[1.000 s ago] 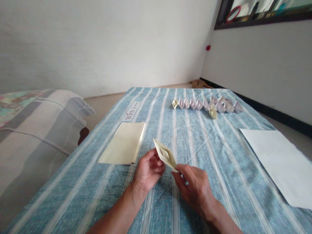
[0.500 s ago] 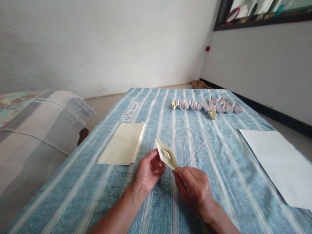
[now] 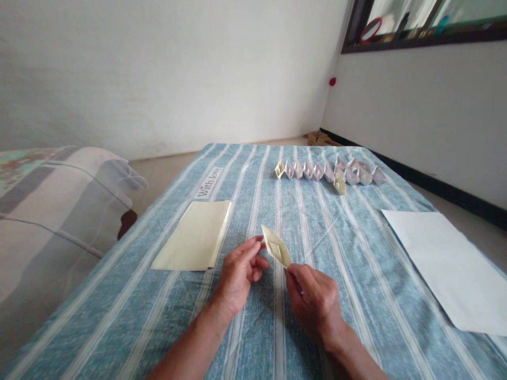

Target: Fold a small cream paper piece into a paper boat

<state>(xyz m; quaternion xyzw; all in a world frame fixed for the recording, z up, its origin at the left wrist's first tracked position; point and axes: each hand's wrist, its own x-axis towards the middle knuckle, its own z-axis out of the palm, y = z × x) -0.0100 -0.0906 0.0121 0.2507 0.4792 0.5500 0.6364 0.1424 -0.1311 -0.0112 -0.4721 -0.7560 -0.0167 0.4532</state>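
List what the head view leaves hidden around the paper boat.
All in the head view:
Near tip of the boat: hidden behind the right hand.
Its underside: turned away from the camera.
Far boat row: too small and overlapping to count.
Window: cut off by the top edge, contents blurred.

The cream folded-paper boat (image 3: pixel 276 247) has shifted toward 3 o'clock, and the left hand (image 3: pixel 238 275) has uncurled, opening out beside its edge.

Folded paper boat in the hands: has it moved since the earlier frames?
Yes. The paper boat has shifted to the person's right, away from the flat cream paper sheet, and the gap between them is wider now.
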